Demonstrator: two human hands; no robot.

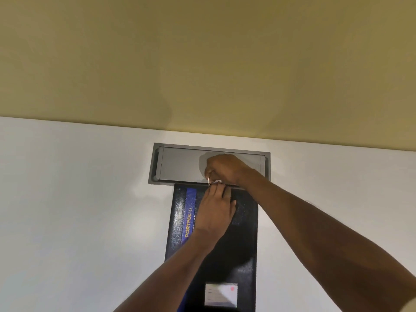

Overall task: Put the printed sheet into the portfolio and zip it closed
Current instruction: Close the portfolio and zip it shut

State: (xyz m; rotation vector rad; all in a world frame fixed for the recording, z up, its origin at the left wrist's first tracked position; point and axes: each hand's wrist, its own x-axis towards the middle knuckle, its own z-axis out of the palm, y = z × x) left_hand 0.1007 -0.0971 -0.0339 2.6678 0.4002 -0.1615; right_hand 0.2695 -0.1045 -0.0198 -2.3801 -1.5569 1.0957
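Observation:
A black portfolio with a blue strip lettered PORTFOLIO lies flat on the white table, long side running away from me. My left hand presses down on its far end, fingertips at the far edge. Just beyond that edge my right hand pinches a small metal zip pull. A bit of white, perhaps the printed sheet, shows at the far edge between the two hands. A white label card sits on the cover near me.
A grey recessed cable hatch is set in the white table right behind the portfolio. A yellowish wall rises behind the table's far edge.

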